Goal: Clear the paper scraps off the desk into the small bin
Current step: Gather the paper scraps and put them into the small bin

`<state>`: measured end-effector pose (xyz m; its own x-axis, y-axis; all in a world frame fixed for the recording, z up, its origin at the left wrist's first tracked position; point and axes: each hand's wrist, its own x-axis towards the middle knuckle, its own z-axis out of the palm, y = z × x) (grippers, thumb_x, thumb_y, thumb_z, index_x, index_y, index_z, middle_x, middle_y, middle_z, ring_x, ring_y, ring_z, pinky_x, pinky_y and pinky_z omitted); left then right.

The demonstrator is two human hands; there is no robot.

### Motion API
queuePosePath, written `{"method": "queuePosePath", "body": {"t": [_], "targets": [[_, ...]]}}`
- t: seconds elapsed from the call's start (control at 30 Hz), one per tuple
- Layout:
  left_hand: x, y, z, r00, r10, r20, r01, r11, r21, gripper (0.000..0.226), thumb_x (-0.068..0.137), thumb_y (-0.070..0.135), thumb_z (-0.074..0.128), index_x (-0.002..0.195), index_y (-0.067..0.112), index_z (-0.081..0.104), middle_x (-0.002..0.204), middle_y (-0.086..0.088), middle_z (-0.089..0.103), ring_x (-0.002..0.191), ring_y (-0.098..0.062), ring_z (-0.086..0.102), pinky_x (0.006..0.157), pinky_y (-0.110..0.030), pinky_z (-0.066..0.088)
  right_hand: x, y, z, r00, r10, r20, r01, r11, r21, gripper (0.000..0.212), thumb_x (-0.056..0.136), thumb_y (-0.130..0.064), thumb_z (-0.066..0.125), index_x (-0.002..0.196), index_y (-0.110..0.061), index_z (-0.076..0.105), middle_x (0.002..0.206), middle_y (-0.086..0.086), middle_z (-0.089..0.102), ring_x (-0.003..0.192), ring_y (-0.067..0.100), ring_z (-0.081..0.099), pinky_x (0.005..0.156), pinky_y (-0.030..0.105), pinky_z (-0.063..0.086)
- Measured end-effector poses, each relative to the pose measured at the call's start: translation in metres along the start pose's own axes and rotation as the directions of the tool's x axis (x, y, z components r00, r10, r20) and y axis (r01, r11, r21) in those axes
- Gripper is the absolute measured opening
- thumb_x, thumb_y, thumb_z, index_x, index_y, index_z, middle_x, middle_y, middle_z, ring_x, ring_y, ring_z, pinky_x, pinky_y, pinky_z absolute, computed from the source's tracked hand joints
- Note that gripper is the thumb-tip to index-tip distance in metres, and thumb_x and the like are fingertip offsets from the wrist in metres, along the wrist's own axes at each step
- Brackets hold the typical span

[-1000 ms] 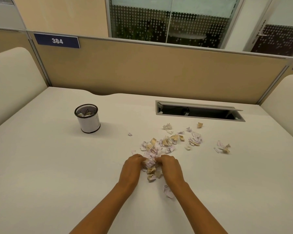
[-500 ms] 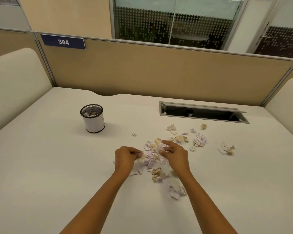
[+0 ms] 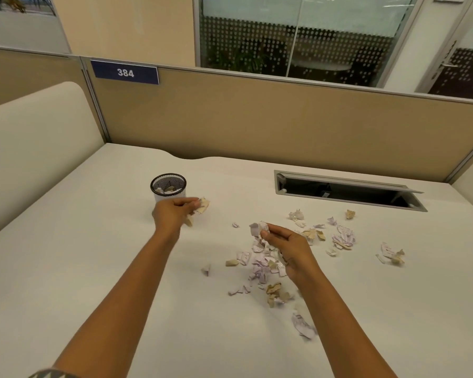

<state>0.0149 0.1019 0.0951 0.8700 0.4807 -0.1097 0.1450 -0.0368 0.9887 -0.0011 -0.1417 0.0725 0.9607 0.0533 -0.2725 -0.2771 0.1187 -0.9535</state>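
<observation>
A small black mesh bin [image 3: 168,188] with a white lower wall stands on the white desk [image 3: 66,268] at the left, with a few scraps inside. My left hand [image 3: 172,211] is just in front of it, closed on a bunch of paper scraps [image 3: 201,207] that stick out to the right. My right hand [image 3: 287,246] hovers over the main pile of scraps [image 3: 260,264] and pinches a white crumpled piece [image 3: 259,228]. More scraps [image 3: 343,237] lie scattered to the right.
An open cable tray slot [image 3: 347,190] is cut into the desk at the back right. A tan partition [image 3: 257,121] with a "384" label [image 3: 125,72] closes the back. Cream side screens stand left and right.
My left hand has carried a bunch of scraps away from the pile up to the bin. My right hand has lifted a white scrap off the pile.
</observation>
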Motion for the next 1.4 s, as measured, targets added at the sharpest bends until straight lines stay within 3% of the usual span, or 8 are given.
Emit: {"method": "queuePosePath", "body": {"t": [0.13,0.27,0.5,0.73,0.97,1.13,1.27,1.4], "targets": [[0.04,0.028,-0.018,0.991,0.118,-0.071,-0.107,0.984,0.144,0.023,0.073,0.008,0.076,0.095,0.0,0.073,0.066,-0.001,0.068,0.045,0.001,0.056,0.047,-0.005,0.043,0.006,-0.002,0.009,1.0,-0.017,0.018,0.017,1.0,0.017,0.018,0.079,-0.009,0.072,0.087,-0.024,0.07,0.073,-0.015,0.075,0.07,-0.009,0.068,0.07,0.017,0.045],[0.075,0.044,-0.024,0.984,0.143,-0.107,-0.096,0.929,0.359,0.019,0.076,0.003,0.074,0.094,-0.002,0.073,0.097,-0.017,0.071,0.082,-0.018,0.062,0.07,-0.016,0.043,0.012,-0.003,0.017,1.0,-0.013,0.02,0.012,0.999,0.034,0.022,0.077,-0.008,0.073,0.096,-0.019,0.071,0.079,-0.012,0.076,0.077,-0.003,0.07,0.072,0.016,0.047],[0.118,0.037,-0.015,0.998,0.036,-0.045,-0.002,0.797,0.604,0.018,0.078,0.0,0.07,0.094,-0.007,0.071,0.104,-0.023,0.067,0.096,-0.034,0.064,0.076,-0.028,0.047,0.023,-0.004,0.035,0.999,0.025,0.036,-0.025,1.0,0.014,0.025,0.076,-0.01,0.074,0.1,-0.017,0.072,0.096,-0.002,0.075,0.099,0.012,0.067,0.094,0.028,0.045],[0.131,0.022,-0.009,1.0,0.028,0.005,-0.024,0.735,0.678,0.022,0.078,0.003,0.071,0.098,-0.005,0.069,0.109,-0.023,0.065,0.095,-0.038,0.063,0.083,-0.038,0.054,0.04,-0.013,0.057,0.992,0.01,0.123,-0.006,0.999,-0.034,0.02,0.078,-0.009,0.072,0.095,-0.02,0.074,0.085,-0.008,0.077,0.078,0.0,0.071,0.063,0.01,0.052],[0.115,0.015,-0.027,0.974,0.222,0.04,-0.206,0.802,0.561,0.033,0.078,0.019,0.073,0.11,0.011,0.068,0.115,-0.011,0.066,0.105,-0.025,0.061,0.08,-0.024,0.044,0.068,-0.043,0.116,0.979,-0.159,0.126,0.183,0.961,-0.206,0.021,0.079,-0.015,0.073,0.1,-0.019,0.074,0.092,-0.003,0.075,0.085,0.009,0.07,0.074,0.018,0.054],[0.103,0.007,-0.04,0.954,0.265,0.141,-0.299,0.792,0.533,0.078,0.066,0.026,0.082,0.134,0.021,0.045,0.137,-0.007,0.048,0.125,-0.024,0.045,0.098,-0.033,0.04,0.101,-0.062,0.172,0.93,-0.335,0.153,0.368,0.832,-0.414,0.017,0.081,-0.012,0.071,0.096,-0.008,0.075,0.09,0.012,0.075,0.054,0.001,0.061,0.049,0.005,0.044],[0.105,-0.003,-0.044,0.951,0.224,0.212,-0.307,0.75,0.586,0.102,0.06,0.032,0.085,0.144,0.02,0.028,0.145,-0.007,0.038,0.133,-0.025,0.037,0.105,-0.039,0.036,0.125,-0.059,0.213,0.887,-0.386,0.253,0.452,0.622,-0.639,0.021,0.082,-0.005,0.066,0.102,-0.005,0.073,0.103,0.011,0.073,0.092,0.021,0.068,0.084,0.026,0.054],[0.109,-0.012,-0.044,0.951,0.199,0.236,-0.299,0.788,0.539,0.108,0.058,0.027,0.087,0.145,0.016,0.025,0.143,-0.007,0.042,0.13,-0.026,0.042,0.108,-0.043,0.038,0.134,-0.045,0.241,0.873,-0.337,0.354,0.474,0.413,-0.778,0.022,0.087,-0.007,0.056,0.101,-0.008,0.073,0.098,0.012,0.072,0.088,0.026,0.067,0.079,0.028,0.052]]}}
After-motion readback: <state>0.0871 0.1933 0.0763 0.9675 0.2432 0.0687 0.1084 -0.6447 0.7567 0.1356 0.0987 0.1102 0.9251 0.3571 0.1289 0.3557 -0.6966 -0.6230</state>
